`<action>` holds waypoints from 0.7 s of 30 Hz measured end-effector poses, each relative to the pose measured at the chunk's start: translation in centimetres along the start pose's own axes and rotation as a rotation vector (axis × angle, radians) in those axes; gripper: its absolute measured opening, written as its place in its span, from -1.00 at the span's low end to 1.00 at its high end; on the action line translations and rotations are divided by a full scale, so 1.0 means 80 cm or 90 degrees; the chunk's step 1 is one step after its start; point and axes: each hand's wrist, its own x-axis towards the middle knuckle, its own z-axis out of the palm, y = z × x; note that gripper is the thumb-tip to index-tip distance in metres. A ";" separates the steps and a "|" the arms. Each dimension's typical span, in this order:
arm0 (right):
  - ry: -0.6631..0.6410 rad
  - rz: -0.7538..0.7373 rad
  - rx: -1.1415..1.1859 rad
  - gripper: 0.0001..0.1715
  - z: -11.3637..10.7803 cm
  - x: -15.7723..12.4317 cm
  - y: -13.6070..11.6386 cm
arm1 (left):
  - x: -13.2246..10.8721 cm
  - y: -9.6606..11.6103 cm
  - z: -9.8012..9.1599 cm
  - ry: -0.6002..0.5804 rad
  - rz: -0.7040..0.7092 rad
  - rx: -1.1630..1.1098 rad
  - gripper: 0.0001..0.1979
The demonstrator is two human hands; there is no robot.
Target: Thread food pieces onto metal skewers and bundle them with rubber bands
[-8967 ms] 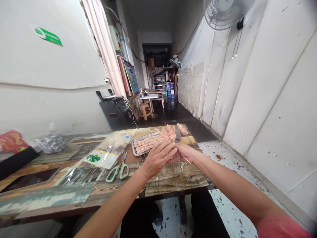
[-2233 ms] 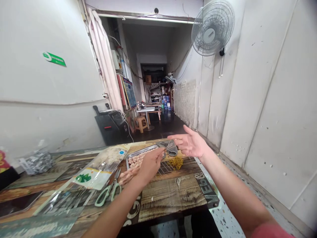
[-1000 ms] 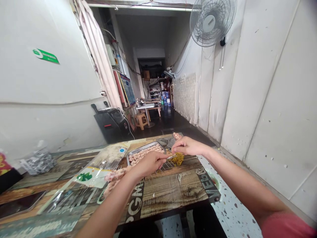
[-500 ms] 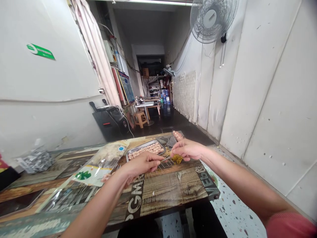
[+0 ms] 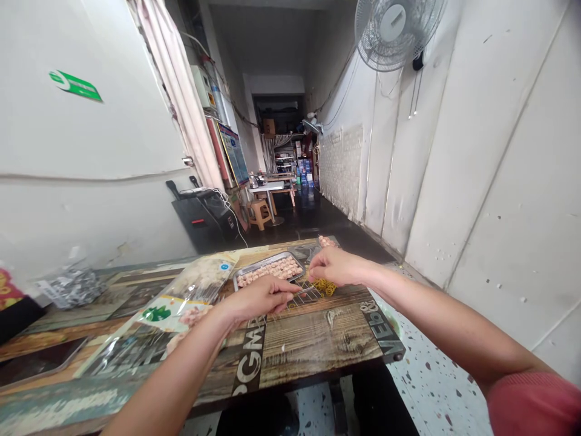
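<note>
My left hand (image 5: 259, 297) is closed in a pinch on the ends of a bundle of thin skewers (image 5: 303, 295) that lie on the wooden table (image 5: 313, 345). Pink meat pieces (image 5: 193, 315) on those skewers show beside my left forearm. My right hand (image 5: 336, 266) is closed, its fingertips pressed into a small pile of yellow rubber bands (image 5: 323, 286). Just behind both hands stands a metal tray (image 5: 241, 275) filled with pink meat pieces.
A clear plastic bag (image 5: 181, 293) with a green label lies left of the tray. More meat (image 5: 327, 241) sits at the table's far corner. A dark flat device (image 5: 40, 363) and a crumpled silver bag (image 5: 72, 284) lie far left. A wall fan (image 5: 394, 24) hangs above right.
My right hand has come down from open in the air to pinch at the rubber bands. My left hand moved slightly toward me along the skewers, staying closed.
</note>
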 end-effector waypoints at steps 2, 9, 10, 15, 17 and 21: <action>-0.010 0.029 -0.011 -0.89 0.000 0.003 -0.007 | 0.000 -0.002 -0.001 0.007 0.018 -0.001 -0.56; -0.152 0.148 0.351 -0.87 0.014 0.011 0.009 | 0.006 -0.018 0.006 0.030 0.055 -0.020 -0.50; -0.182 0.159 0.401 -0.87 0.015 0.010 0.015 | 0.005 -0.019 0.006 0.041 0.058 -0.023 -0.51; -0.218 0.093 0.562 -0.89 0.020 -0.003 0.035 | -0.003 -0.020 0.002 0.013 0.047 -0.053 -0.53; -0.156 0.005 0.609 -0.84 0.026 -0.009 0.038 | -0.006 -0.021 -0.001 -0.005 0.036 -0.069 -0.54; -0.047 -0.101 0.636 -0.80 0.040 -0.016 0.042 | -0.010 -0.019 -0.003 -0.012 0.026 -0.071 -0.56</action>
